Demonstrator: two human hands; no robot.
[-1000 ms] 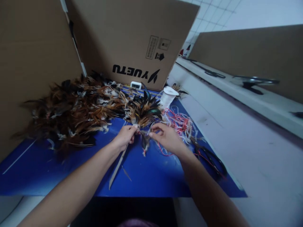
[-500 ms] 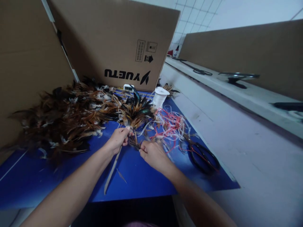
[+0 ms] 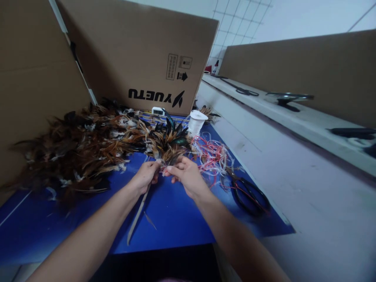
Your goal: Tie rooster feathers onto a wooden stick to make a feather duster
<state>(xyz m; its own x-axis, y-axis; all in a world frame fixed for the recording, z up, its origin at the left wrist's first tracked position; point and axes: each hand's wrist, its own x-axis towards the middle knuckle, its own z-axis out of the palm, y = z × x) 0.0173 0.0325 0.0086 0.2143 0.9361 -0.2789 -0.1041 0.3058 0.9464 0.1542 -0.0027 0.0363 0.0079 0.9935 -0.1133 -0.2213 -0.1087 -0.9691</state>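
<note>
A bundle of brown and dark green feathers (image 3: 169, 139) fans out away from me. My left hand (image 3: 146, 175) is closed around the bundle's pale, fluffy base. A thin pale strip (image 3: 138, 219) slants toward me from under that hand; whether it joins the bundle is hidden. My right hand (image 3: 188, 175) is at the base's right side, thumb and fingers pinched on feathers there. Some pink shows between the two hands. A tangle of red and white strings (image 3: 213, 154) lies just right of my right hand, with black-handled scissors (image 3: 249, 194) beyond it.
A large heap of loose feathers (image 3: 82, 145) covers the blue table's left side. Behind stand a white spool (image 3: 196, 122), a small white digital device (image 3: 158, 111) and a tall cardboard box (image 3: 141, 51). A ledge (image 3: 261, 96) with tools runs along the right wall.
My right hand has moved up and inward from the loose feathers to the bundle's base. My left hand has kept its grip. The view has shifted slightly.
</note>
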